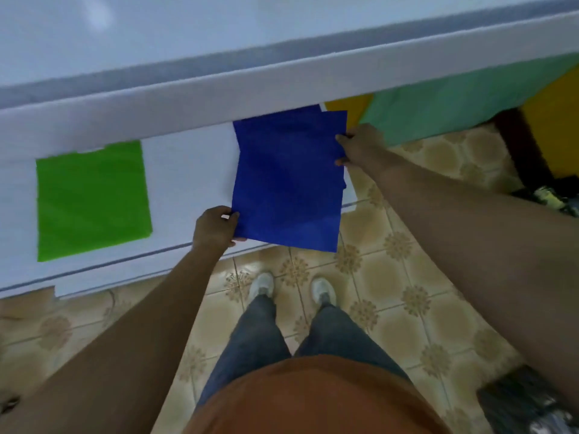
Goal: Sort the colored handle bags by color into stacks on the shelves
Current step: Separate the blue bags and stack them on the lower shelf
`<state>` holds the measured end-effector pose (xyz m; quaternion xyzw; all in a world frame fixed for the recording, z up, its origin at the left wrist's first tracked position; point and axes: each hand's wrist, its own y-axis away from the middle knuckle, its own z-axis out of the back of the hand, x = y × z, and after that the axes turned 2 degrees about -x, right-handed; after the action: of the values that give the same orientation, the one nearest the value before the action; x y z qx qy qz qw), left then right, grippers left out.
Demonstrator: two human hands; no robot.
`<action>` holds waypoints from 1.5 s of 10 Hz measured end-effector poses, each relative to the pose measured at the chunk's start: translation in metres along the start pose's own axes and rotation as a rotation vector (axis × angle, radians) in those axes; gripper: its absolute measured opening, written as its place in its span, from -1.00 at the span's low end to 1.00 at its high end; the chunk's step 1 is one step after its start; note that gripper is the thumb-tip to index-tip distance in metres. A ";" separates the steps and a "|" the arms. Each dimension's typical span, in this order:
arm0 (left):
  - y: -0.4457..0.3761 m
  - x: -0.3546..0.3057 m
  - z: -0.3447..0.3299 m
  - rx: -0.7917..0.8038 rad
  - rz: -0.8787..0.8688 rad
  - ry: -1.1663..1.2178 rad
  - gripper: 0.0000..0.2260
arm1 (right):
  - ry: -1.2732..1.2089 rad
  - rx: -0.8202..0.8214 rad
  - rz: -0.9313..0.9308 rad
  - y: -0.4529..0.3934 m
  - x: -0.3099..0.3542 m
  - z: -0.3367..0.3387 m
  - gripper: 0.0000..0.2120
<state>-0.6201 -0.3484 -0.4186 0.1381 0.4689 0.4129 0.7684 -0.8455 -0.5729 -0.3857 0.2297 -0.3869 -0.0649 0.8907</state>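
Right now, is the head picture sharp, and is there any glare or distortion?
Head view: soft overall, blurred edges on the blue bags and green bags; a faint bright patch on the upper shelf; wide-angle lens tilts and stretches the shelf edge.

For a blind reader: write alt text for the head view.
Both hands hold a blue bag on a white shelf: left hand grips its near-left corner, right hand its right edge. A green bag lies further left.

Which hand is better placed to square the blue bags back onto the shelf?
Probably the left hand: it grips the blue bags' overhanging near corner at the shelf edge. The right hand holds their far side.
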 end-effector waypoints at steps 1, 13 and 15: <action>0.006 0.008 -0.021 -0.033 -0.008 -0.030 -0.89 | -0.009 0.096 0.024 -0.025 -0.001 -0.010 -0.71; -0.073 -0.040 -0.105 -0.249 -0.035 -0.327 -0.51 | 0.507 0.190 0.146 -0.095 -0.064 -0.065 -0.44; -0.006 -0.014 -0.079 -0.380 0.016 -0.265 -0.46 | 0.589 0.151 0.457 -0.017 0.004 -0.101 -0.34</action>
<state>-0.6863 -0.3763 -0.4549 0.0476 0.2764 0.4784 0.8322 -0.7690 -0.5533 -0.4509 0.2112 -0.1592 0.2330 0.9358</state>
